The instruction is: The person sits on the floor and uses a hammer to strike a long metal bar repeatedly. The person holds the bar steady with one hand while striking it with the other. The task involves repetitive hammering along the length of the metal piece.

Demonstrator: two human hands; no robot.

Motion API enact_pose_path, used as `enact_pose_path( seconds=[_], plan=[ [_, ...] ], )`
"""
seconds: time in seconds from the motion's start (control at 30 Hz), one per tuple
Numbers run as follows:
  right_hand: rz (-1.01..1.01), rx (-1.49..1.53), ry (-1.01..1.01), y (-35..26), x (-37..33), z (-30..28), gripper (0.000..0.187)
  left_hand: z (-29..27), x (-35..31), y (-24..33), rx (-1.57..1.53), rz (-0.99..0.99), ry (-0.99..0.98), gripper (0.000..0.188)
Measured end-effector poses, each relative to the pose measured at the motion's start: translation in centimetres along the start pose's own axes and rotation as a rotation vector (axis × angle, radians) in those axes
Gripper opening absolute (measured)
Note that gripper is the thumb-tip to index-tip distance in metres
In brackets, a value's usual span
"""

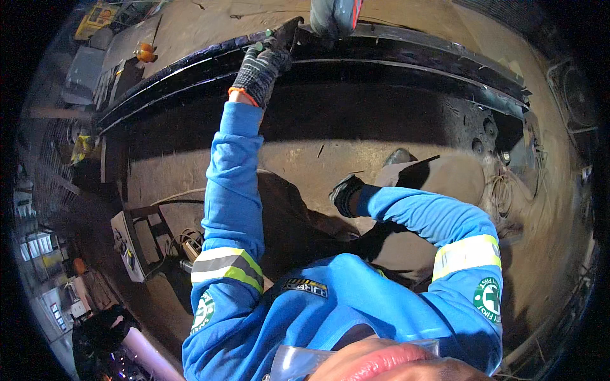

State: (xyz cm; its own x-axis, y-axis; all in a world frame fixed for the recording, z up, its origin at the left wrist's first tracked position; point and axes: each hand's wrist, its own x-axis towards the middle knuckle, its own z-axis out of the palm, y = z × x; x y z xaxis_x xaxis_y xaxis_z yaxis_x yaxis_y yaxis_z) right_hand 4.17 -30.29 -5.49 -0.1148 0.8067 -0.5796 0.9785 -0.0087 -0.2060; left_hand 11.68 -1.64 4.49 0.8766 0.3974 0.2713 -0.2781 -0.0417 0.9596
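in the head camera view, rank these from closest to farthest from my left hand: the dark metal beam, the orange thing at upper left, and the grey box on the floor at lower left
1. The dark metal beam: the left hand is right at its upper edge.
2. The orange thing: farther left along the beam.
3. The grey box: far below, on the floor at lower left.

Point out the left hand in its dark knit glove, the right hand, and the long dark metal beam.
Left hand (262, 68), head view, back of the glove.
Right hand (345, 194), head view, back of the glove.
Long dark metal beam (406, 63), head view, upper face.
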Motion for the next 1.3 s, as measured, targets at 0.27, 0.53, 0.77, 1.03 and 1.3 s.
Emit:
enact_pose_path(
  seconds=[0.27, 0.53, 0.77, 1.03, 1.3],
  plan=[
    [-0.028, 0.020, 0.086, 0.3, 0.1, 0.1, 0.015, 3.3, 0.1, 3.0, -0.503, -0.321, 0.386, 0.044],
    [0.029, 0.036, 0.254, 0.7, 0.2, 2.5, 0.014, 1.4, 0.5, 2.3, -0.613, -0.293, 0.284, 0.032],
    [-0.043, -0.031, 0.156, 0.4, 0.3, 1.3, 0.012, -9.1, 0.6, -4.0, 0.323, -0.161, 0.420, 0.023],
    [-0.015, -0.052, 0.048, 0.6, -0.8, 0.8, 0.017, -7.6, 0.3, -3.3, 0.444, -0.261, 0.457, 0.016],
    [-0.014, 0.006, 0.068, 1.0, -0.6, 1.0, 0.017, -1.4, 0.9, -1.6, -0.438, -0.426, 0.367, 0.013]
  ],
)
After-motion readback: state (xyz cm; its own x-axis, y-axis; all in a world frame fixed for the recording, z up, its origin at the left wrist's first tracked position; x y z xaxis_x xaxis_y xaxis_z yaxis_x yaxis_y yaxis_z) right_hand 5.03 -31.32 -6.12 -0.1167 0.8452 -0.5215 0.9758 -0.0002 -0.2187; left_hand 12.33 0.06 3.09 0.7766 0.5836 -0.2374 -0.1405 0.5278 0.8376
